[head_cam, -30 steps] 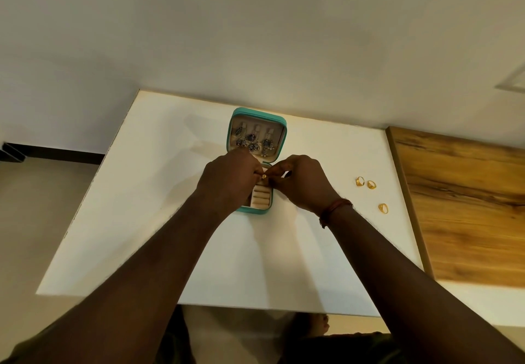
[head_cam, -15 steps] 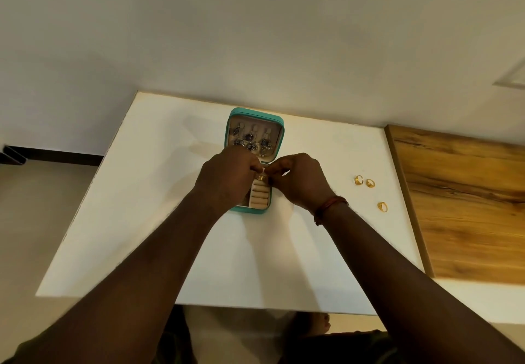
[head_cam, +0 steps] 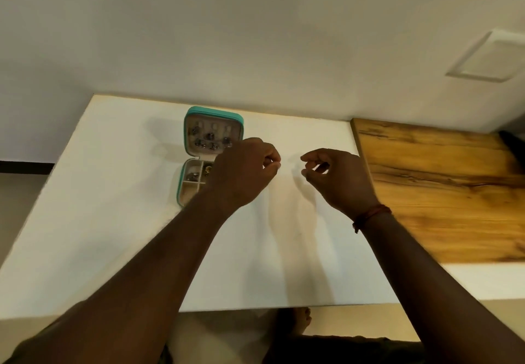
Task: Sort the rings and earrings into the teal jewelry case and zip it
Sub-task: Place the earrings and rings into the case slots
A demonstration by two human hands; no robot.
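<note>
The teal jewelry case lies open on the white table, at the back left. Its upright lid holds several dark earrings. In the base, small pieces lie in the left compartments. My left hand hovers over the right part of the base, its fingers curled and thumb against forefinger, with nothing visible in them. To the right of the case my right hand hangs above the table, its fingers loosely curved and holding nothing. No loose gold rings show on the table; my right hand covers that spot.
A wooden board adjoins the table's right side. The wall rises right behind the table's far edge. A bare foot shows below the near edge.
Both hands have left the ring slots and shifted right; the right hand has moved furthest, away from the case. The gold ring held between them is out of sight. The view has panned right.
</note>
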